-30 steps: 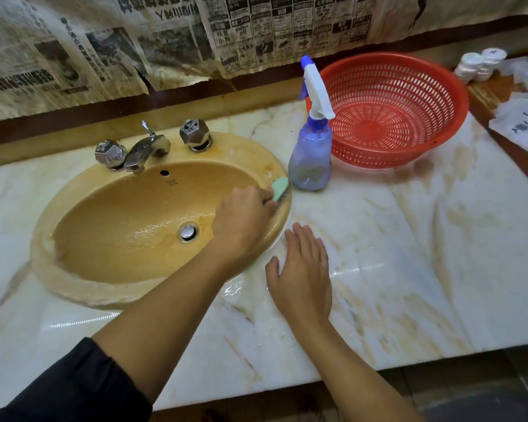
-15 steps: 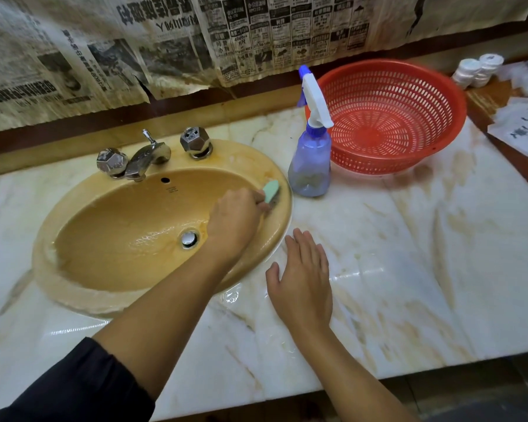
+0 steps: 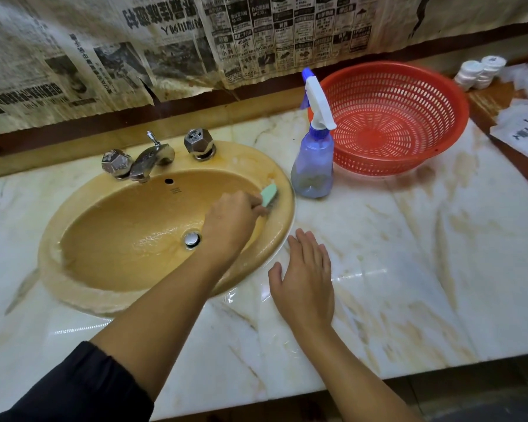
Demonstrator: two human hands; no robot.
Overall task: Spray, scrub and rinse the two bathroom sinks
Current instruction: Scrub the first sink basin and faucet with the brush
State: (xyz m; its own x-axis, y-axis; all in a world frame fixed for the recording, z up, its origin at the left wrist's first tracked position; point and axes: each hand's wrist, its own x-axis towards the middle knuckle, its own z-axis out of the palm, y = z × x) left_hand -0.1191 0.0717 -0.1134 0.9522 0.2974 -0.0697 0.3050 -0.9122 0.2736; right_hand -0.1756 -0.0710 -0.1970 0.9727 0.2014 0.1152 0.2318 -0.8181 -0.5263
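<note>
The wet, veined white marble tabletop (image 3: 409,254) is the biggest hazard, I judge: the right hand (image 3: 305,281) lies flat on it with fingers straight, holding nothing, and could slide on the film of water if weight goes onto it. The oval amber-yellow ceramic sink (image 3: 110,293) holds only a thin sheen of water round its chrome drain (image 3: 192,240). The left hand (image 3: 230,220) is curled round a small mint-green scrubbing pad (image 3: 269,194), pressing it on the sink's right inner rim; a hard outward stroke might knock the nearby bottle. The round red perforated plastic basket (image 3: 439,95) looks empty. The translucent blue spray bottle (image 3: 313,166) with a white trigger stands just beside the sink, little liquid inside.
</note>
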